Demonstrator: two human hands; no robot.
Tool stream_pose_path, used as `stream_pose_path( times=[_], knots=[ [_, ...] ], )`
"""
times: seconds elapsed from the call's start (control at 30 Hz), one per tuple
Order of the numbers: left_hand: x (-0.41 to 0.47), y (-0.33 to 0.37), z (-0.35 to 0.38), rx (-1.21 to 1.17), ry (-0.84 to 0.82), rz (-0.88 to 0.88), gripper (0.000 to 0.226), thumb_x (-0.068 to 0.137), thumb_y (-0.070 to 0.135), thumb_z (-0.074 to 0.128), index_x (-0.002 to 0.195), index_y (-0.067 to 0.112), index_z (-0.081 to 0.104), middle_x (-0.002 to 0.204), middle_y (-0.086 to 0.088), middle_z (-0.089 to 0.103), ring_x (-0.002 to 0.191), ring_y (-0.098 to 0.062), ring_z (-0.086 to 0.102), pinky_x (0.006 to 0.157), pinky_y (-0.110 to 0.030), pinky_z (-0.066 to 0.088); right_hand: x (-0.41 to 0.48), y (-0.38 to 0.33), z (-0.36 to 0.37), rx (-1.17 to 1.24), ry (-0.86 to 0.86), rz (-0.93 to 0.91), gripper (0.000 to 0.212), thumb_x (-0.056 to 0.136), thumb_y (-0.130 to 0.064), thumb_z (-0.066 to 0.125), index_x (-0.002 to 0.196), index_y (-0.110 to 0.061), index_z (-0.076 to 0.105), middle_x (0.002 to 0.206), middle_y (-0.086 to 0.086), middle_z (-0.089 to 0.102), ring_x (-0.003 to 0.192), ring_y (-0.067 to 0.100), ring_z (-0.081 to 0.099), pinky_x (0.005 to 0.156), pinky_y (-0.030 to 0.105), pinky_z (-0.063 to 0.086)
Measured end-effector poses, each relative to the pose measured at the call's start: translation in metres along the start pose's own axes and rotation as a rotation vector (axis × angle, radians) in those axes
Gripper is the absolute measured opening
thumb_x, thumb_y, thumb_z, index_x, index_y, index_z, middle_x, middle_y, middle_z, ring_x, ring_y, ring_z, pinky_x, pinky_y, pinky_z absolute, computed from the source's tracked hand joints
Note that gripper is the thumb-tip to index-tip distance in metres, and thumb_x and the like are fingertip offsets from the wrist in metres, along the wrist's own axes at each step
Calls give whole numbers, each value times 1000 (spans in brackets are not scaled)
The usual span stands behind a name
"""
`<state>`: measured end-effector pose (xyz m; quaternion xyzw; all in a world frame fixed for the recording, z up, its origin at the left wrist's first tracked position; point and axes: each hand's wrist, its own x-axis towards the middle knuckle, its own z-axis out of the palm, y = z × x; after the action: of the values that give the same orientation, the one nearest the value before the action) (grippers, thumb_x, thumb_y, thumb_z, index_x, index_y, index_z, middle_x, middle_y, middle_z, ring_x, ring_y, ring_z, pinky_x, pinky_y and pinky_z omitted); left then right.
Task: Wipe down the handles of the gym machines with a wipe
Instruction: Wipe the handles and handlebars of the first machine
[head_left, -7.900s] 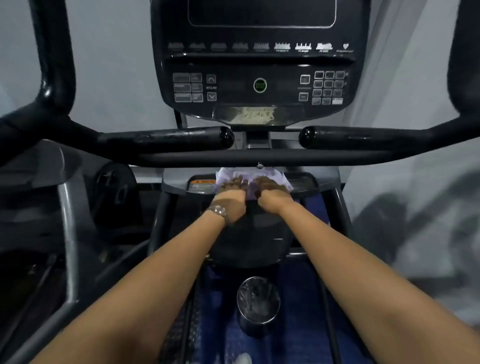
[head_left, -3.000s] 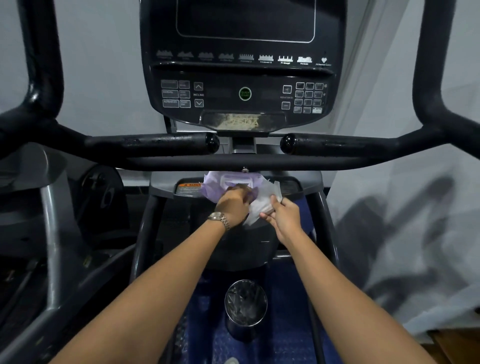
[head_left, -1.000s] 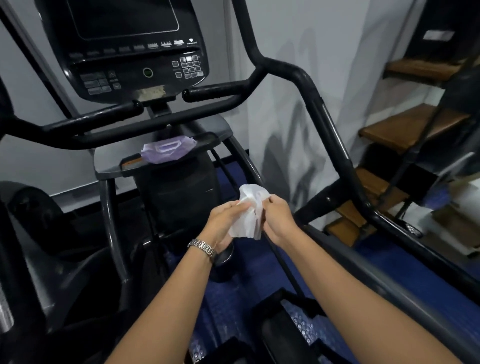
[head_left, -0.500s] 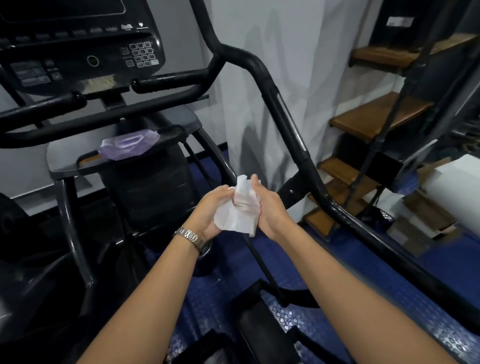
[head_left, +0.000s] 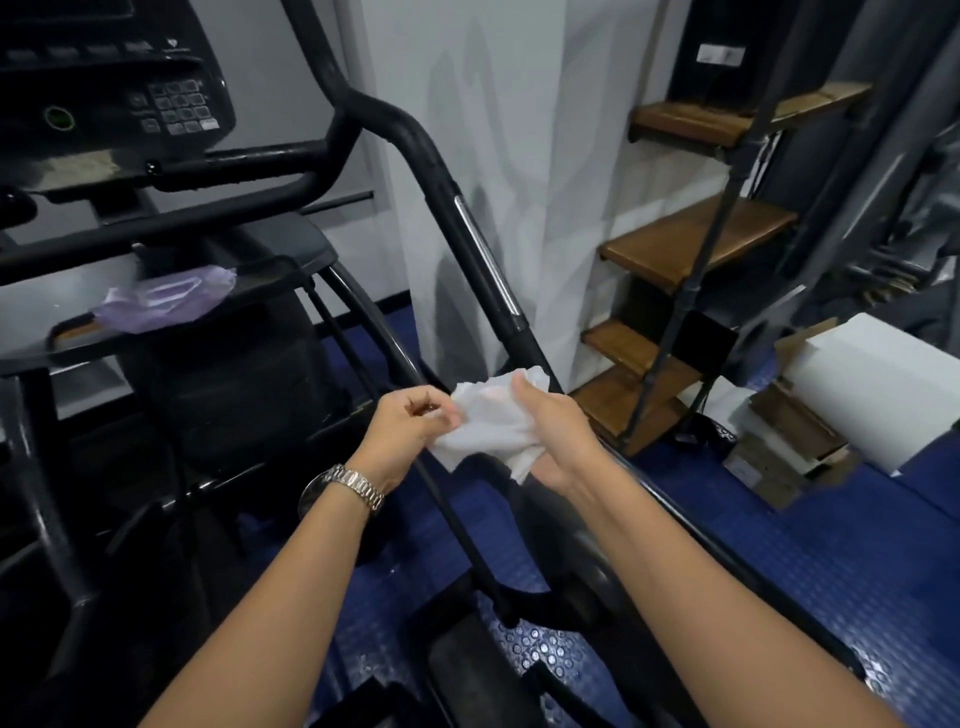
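Crumpled white wipe (head_left: 488, 431) looks like soft cloth; black handle (head_left: 441, 208) glossy, steps (head_left: 696, 239) polished wood.

**What the view is keeping back**

At ten o'clock the console (head_left: 104, 78) is running off the top and left edges, and its key labels are blurring past reading. At centre the wipe (head_left: 488, 431) is covering the right hand's (head_left: 558, 436) fingers, and the handle (head_left: 467, 234) is passing behind both, so any contact there is staying unseen. A thin bar (head_left: 447, 509) is slipping behind the left hand (head_left: 410, 421). At nine o'clock the pack's (head_left: 166, 299) print is too soft to read. At one o'clock a label (head_left: 719, 53) is too small to read. At three o'clock the right edge is cutting a box (head_left: 872, 395), and the machine (head_left: 909, 208) above it is smearing into blur. Both forearms are leaving by the bottom edge.
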<state>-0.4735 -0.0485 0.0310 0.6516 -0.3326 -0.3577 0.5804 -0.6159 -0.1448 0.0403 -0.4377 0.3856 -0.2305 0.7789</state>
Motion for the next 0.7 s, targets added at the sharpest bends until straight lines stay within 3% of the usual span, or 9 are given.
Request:
stream_pose_path(
  times=[0.07,0.17,0.23,0.27,0.33,0.4,0.5,0.6,0.7],
  knots=[
    [-6,-2,8,266,50,103,25,83,-3,63,67,16,68,68,11,66,63,-3,56,63,-17,45,-9,2,-11,217,-44,77,52,94,-44,51,114,4,60,109,26,67,93,36,69,78,41,56],
    [-16,-2,26,492,84,220,28,88,6,60,72,27,67,85,7,59,78,-8,56,71,-15,42,-27,12,-24,408,-86,152,58,96,-46,45,123,3,57,120,28,62,109,39,62,98,49,47],
    [-18,-3,40,629,46,271,21,94,13,54,87,27,68,93,0,53,81,-9,53,70,-12,39,-37,15,-32,470,-49,138,56,97,-45,42,126,1,55,119,25,63,106,37,64,90,45,53],
    [-18,-3,47,686,13,294,21,96,16,50,98,26,68,95,-2,49,79,-10,52,69,-11,40,-41,15,-36,485,-19,130,55,97,-44,42,127,1,54,117,22,64,97,34,66,73,38,58],
    [-18,-3,59,778,-45,337,25,97,19,46,114,28,63,94,-1,45,75,-13,52,70,-21,48,-50,12,-43,517,42,102,55,96,-45,45,125,0,54,116,21,61,83,27,61,44,24,49],
    [-20,-2,70,863,-95,377,32,95,14,47,119,30,59,93,-1,44,74,-20,54,71,-37,52,-60,11,-53,518,110,52,51,95,-45,47,118,-1,59,121,23,61,92,30,60,61,29,49],
    [-27,-2,87,904,-210,441,38,89,7,51,118,31,58,94,0,45,74,-22,56,69,-43,53,-82,14,-75,450,207,-9,47,97,-42,46,113,-1,62,113,22,67,104,34,65,96,46,49],
    [-33,2,109,901,-318,495,37,84,8,55,115,29,57,94,4,43,74,-21,56,69,-43,53,-110,14,-104,254,386,-63,46,94,-46,50,110,-6,66,105,17,71,102,34,67,98,52,47],
    [-40,1,134,862,-403,563,37,83,10,60,117,25,57,97,9,41,74,-10,51,74,-35,53,-146,5,-130,143,568,-160,44,91,-48,54,109,-10,67,102,11,73,95,31,69,88,50,54]
  ],
)
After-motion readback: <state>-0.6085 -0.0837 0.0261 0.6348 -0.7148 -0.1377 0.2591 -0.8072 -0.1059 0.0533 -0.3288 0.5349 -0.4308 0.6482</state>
